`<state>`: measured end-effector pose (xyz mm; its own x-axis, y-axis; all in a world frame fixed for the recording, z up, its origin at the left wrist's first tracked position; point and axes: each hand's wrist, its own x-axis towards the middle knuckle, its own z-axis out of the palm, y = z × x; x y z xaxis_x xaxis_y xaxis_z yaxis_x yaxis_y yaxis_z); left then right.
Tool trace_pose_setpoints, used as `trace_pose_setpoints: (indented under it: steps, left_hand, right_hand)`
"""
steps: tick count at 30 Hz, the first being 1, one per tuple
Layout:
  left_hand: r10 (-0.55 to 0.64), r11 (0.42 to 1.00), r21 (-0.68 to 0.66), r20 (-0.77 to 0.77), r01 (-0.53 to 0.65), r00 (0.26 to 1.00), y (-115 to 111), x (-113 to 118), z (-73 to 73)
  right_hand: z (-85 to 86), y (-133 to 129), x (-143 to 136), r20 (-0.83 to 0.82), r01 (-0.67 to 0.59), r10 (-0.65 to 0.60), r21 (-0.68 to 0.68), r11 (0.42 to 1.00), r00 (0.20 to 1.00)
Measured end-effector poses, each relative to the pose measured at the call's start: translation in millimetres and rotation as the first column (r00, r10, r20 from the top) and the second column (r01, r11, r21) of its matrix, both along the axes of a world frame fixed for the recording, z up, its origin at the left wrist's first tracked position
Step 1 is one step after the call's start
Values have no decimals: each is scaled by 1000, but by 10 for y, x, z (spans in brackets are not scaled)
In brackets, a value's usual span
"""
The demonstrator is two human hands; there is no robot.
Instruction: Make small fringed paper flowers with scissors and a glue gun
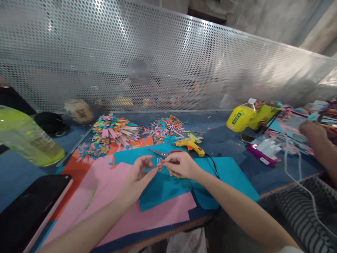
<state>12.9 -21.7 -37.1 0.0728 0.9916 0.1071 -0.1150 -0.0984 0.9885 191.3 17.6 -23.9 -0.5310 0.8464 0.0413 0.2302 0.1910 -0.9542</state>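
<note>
Over the blue paper [168, 193], my right hand [183, 164] pinches a small curled orange and pink paper strip [159, 163] between thumb and fingertips. Close to the strip's left side is my left hand [140, 174], its fingers curved and apart from the thumb, whose tip is at the strip's edge. Just behind the hands lie scissors [158, 152], their red handle partly covered by my right hand. A yellow glue gun [190, 144] with a black cord rests farther back. Something yellow under my right hand is mostly hidden.
Pink paper [105, 186] spreads leftward, near a dark phone-like device [34, 207] and a bottle [31, 140]. Behind are a cluster of folded paper pieces [113, 128] and loose strips [165, 127]. A yellow bottle [240, 117] and another person's hand [314, 133] are rightward; a perforated metal screen [168, 52] borders the table.
</note>
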Motion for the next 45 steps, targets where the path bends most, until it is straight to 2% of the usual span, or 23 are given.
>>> trace_pose_setpoints:
  steps: [7, 21, 31, 37, 42, 45]
  left_hand:
    - [-42, 999, -1, 32, 42, 999, 31, -9, -38]
    - [5, 999, -33, 0, -5, 1000, 23, -13, 0]
    - [25, 998, -50, 26, -23, 999, 22, -24, 1]
    - [1, 1000, -30, 34, 0, 999, 11, -7, -6]
    - [-78, 996, -46, -30, 76, 997, 2, 26, 22]
    - [-68, 997, -47, -40, 66, 997, 4, 28, 37]
  right_hand:
    - [25, -59, 4, 88, -28, 21, 74, 997, 996]
    - [45, -94, 24, 175, -100, 83, 93, 991, 981]
    - [44, -86, 15, 145, -106, 92, 89, 990, 985]
    - [62, -91, 17, 124, -55, 45, 79, 995, 991]
    - [63, -97, 17, 117, -43, 32, 93, 995, 993]
    - [61, -101, 18, 106, -41, 31, 93, 995, 994]
